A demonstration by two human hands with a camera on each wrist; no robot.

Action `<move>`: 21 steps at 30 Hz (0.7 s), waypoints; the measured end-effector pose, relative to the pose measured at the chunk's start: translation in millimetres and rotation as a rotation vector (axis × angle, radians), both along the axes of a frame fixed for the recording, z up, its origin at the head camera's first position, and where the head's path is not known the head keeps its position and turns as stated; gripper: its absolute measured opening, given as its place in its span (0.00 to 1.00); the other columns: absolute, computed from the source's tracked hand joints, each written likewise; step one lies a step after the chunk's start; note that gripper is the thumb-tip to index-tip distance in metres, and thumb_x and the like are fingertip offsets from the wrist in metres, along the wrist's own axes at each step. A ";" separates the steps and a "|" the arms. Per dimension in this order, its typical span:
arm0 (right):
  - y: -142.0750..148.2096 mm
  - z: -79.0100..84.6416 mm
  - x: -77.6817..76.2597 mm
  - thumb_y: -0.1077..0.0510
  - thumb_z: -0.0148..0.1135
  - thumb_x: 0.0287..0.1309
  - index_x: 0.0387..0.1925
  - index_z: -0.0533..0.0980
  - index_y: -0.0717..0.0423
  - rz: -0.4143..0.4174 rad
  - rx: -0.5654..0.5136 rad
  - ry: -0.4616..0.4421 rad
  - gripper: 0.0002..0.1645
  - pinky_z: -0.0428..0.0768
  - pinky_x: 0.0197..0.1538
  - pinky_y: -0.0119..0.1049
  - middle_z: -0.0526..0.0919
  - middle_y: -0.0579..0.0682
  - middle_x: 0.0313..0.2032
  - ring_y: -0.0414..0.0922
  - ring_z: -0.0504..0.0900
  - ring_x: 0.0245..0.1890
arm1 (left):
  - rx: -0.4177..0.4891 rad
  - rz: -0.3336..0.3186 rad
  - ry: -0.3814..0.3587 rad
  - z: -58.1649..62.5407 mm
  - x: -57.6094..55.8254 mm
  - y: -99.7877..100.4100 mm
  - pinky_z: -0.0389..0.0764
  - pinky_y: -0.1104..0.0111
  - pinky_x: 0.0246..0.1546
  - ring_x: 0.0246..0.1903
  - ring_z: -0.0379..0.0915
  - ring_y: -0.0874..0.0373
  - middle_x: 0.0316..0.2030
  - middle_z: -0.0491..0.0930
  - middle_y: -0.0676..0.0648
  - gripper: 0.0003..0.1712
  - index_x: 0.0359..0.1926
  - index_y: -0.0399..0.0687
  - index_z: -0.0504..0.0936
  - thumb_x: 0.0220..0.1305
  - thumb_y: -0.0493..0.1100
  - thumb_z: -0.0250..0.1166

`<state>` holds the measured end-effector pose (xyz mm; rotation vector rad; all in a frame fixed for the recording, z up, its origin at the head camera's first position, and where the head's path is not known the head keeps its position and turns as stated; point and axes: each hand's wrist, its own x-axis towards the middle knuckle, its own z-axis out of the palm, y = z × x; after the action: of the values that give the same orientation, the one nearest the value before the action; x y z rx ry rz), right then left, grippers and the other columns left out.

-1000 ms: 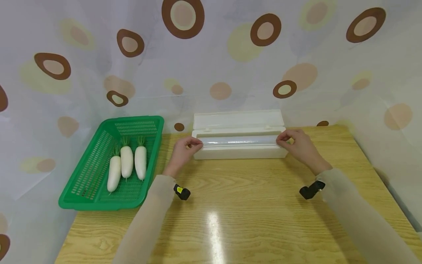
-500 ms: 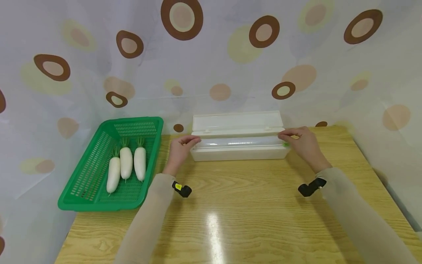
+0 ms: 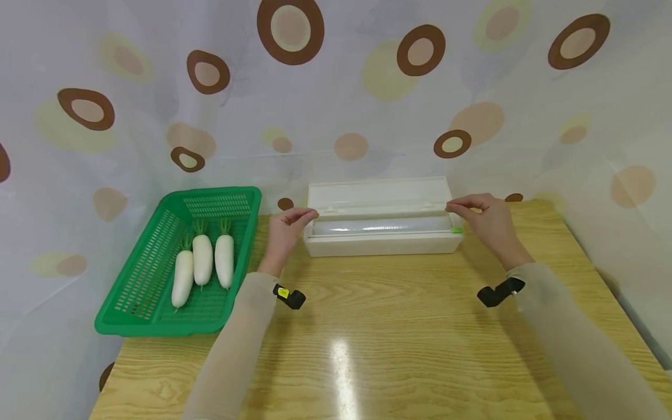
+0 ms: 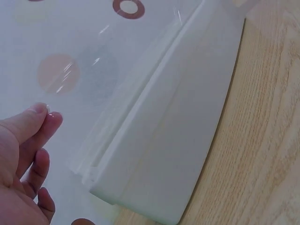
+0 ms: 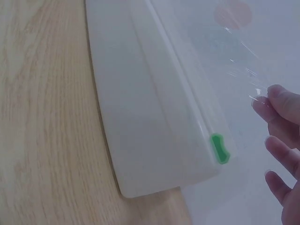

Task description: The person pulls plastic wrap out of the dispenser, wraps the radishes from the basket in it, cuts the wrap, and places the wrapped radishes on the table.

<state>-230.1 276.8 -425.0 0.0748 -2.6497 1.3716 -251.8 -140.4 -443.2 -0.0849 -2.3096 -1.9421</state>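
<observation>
film [image 5: 248,70], thin and clear, is pinched near both ends, stretched between two hands over a white box [image 3: 383,246]. the head view hardly shows this sheet: there the hands seem only to sit at the box's two ends. each wrist view gives it away with bright streaks and small creases running to the fingertips.

in the left wrist view the left hand [image 3: 283,239] has thumb and forefinger pressed together on the film, its other fingers loosely bent below. the right wrist view shows the right hand [image 3: 488,224] with the same pinch at the other end.

only the head view looks well into the box, where a shiny roll [image 3: 380,226] lies lengthwise and the lid [image 3: 380,191] stands open behind it, near a spotted cloth [image 3: 307,111]. a green tab [image 5: 219,148] sits at the box's right end; the right wrist view shows its notched shape, while the head view makes it a small strip.

the head view alone takes in a green basket [image 3: 157,329] to the left, on the wooden table [image 3: 399,350], holding three white radishes [image 3: 202,259] with short green tops.
</observation>
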 end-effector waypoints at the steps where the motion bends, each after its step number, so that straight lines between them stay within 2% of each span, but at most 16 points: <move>1: 0.1 2.0 -1.0 0.41 0.66 0.70 0.49 0.88 0.58 -0.002 -0.003 0.003 0.24 0.70 0.58 0.42 0.84 0.42 0.52 0.42 0.74 0.57 | 0.004 -0.005 0.002 1.1 -0.4 -0.4 0.80 0.64 0.54 0.46 0.83 0.55 0.41 0.90 0.46 0.13 0.46 0.35 0.90 0.70 0.42 0.70; 5: 1.4 9.0 -5.1 0.39 0.66 0.69 0.50 0.88 0.57 0.006 -0.029 -0.026 0.26 0.69 0.59 0.40 0.85 0.27 0.44 0.38 0.74 0.58 | 0.009 -0.007 0.003 8.0 -1.4 -2.1 0.79 0.61 0.57 0.49 0.82 0.52 0.42 0.90 0.46 0.13 0.47 0.34 0.89 0.71 0.42 0.69; 8: 4.0 14.2 -6.9 0.38 0.65 0.69 0.53 0.87 0.57 0.019 -0.071 -0.066 0.28 0.70 0.61 0.41 0.85 0.22 0.41 0.34 0.74 0.57 | 0.021 -0.014 0.007 13.3 -3.2 -3.0 0.79 0.60 0.59 0.51 0.82 0.49 0.42 0.90 0.45 0.14 0.48 0.33 0.89 0.72 0.42 0.69; 11: 6.7 20.3 -9.2 0.38 0.65 0.69 0.55 0.86 0.57 0.038 -0.110 -0.098 0.29 0.72 0.63 0.41 0.85 0.22 0.42 0.30 0.76 0.55 | 0.034 -0.020 0.004 20.8 -3.8 -3.6 0.78 0.60 0.60 0.52 0.82 0.49 0.43 0.90 0.44 0.14 0.49 0.33 0.88 0.72 0.41 0.68; 13: 7.6 24.4 -9.9 0.38 0.65 0.69 0.55 0.86 0.56 0.053 -0.125 -0.110 0.28 0.73 0.63 0.40 0.87 0.25 0.43 0.29 0.78 0.53 | 0.038 -0.021 0.004 25.4 -3.6 -4.3 0.78 0.61 0.61 0.52 0.83 0.51 0.43 0.90 0.45 0.14 0.49 0.33 0.88 0.72 0.41 0.69; 17: 7.4 30.9 -9.1 0.38 0.66 0.67 0.55 0.87 0.54 0.067 -0.149 -0.111 0.28 0.74 0.60 0.32 0.90 0.30 0.42 0.29 0.81 0.52 | 0.037 -0.029 0.010 31.4 -3.6 -6.2 0.78 0.62 0.62 0.50 0.84 0.55 0.41 0.91 0.51 0.15 0.50 0.34 0.88 0.72 0.43 0.69; 21: 7.1 34.8 -7.0 0.41 0.66 0.69 0.55 0.85 0.59 0.072 -0.204 -0.077 0.28 0.74 0.54 0.23 0.91 0.32 0.41 0.31 0.82 0.52 | 0.045 -0.054 0.052 35.8 -4.7 -7.9 0.77 0.61 0.63 0.50 0.84 0.56 0.39 0.91 0.54 0.15 0.49 0.34 0.89 0.72 0.43 0.69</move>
<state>-237.1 283.8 -390.1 0.0952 -2.5732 1.6928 -256.5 -148.3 -407.4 -0.1925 -2.2527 -1.9906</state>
